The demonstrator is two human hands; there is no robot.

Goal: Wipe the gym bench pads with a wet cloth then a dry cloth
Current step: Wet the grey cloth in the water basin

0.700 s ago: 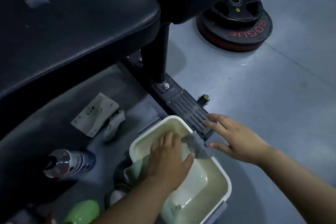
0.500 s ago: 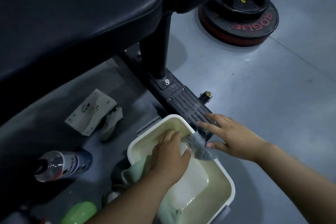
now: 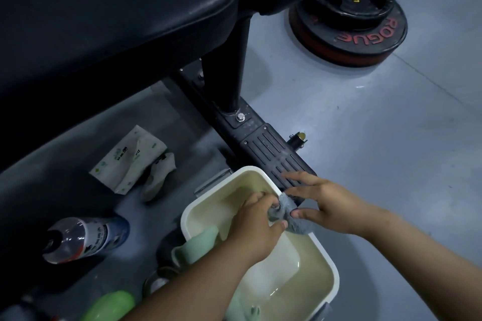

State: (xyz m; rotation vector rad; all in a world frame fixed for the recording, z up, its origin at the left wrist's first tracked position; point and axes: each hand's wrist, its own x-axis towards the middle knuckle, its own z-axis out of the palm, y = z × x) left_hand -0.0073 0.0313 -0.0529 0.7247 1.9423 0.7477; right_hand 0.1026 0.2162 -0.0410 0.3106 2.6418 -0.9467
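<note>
- A stack of round black weight plates (image 3: 365, 34) lies flat on the floor at the upper right. The large lower plate has a red rim and red "ROGUE" lettering.
- The smaller black plate (image 3: 354, 0) on top carries a yellow "5".
- A soft white-and-green tissue pack (image 3: 125, 159) lies on the floor at the left.
- A crumpled white tissue (image 3: 159, 177) lies just beside the pack.
- A clear plastic bottle with a black cap and dark label (image 3: 83, 240) lies on its side.
- A light green rounded plastic object (image 3: 109, 305) sits at the bottom edge.
- The smooth grey floor (image 3: 365, 164) carries all of these.
</note>
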